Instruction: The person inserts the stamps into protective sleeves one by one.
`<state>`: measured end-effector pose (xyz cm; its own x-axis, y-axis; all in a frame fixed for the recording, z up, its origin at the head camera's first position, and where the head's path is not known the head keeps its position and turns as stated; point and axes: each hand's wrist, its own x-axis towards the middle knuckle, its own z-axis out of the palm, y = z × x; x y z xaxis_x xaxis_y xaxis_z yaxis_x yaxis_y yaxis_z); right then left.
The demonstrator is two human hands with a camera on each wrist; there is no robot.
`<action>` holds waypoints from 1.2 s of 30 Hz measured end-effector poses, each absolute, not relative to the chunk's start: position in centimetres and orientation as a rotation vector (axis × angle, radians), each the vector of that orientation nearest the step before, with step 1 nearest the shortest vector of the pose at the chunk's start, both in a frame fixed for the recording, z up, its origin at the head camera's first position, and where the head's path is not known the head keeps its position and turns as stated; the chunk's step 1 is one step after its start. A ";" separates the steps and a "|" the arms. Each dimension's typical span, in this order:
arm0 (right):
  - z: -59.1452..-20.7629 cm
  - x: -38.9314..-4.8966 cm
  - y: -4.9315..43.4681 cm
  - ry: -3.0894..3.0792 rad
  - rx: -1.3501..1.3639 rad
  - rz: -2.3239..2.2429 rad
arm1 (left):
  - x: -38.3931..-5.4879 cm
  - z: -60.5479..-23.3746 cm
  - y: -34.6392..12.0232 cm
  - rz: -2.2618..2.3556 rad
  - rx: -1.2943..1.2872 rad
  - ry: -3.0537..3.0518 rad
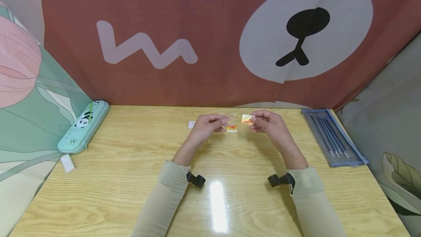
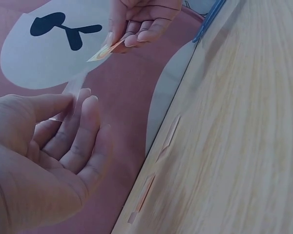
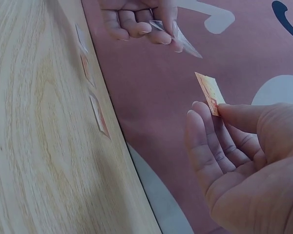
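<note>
My left hand point(image 1: 210, 125) pinches a small clear plastic sleeve point(image 2: 75, 90) between thumb and fingers; it is hardly visible in the head view. My right hand point(image 1: 268, 123) pinches a small yellow-and-orange postage stamp point(image 1: 247, 119) at its edge, with thumb and fingertips. Both hands are raised over the far part of the table, and a narrow gap lies between the stamp point(image 3: 210, 92) and the sleeve point(image 3: 186, 45). Below them another orange stamp point(image 1: 231, 128) lies on the table. A whitish small piece point(image 1: 191, 124) sits beside the left hand, partly hidden by it.
A mint panda pencil case point(image 1: 83, 127) lies at the table's left edge, with a white eraser-like block point(image 1: 67, 163) in front. On the right is a blue-edged mesh pouch point(image 1: 333, 138) holding several slim pens or brushes. A printed cloth point(image 1: 217, 79) hangs behind the wooden table point(image 1: 125, 178).
</note>
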<state>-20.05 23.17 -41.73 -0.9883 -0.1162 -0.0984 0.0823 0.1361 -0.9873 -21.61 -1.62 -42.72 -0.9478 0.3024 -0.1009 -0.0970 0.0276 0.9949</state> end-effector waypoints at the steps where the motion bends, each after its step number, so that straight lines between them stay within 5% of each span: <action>1: -41.7 -20.0 23.1 2.246 -0.032 -1.973 | -21.6 -42.7 -1.6 2.008 0.211 2.012; 36: -42.0 -20.0 22.8 2.232 -0.055 -1.985 | -21.6 -43.4 -1.2 2.109 0.187 1.942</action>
<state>-20.03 22.75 -42.03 -0.9875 -0.1296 -0.0901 0.0744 0.1213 -0.9898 -21.58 -1.24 -43.37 -0.9559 0.2811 -0.0857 -0.1084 -0.0665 0.9919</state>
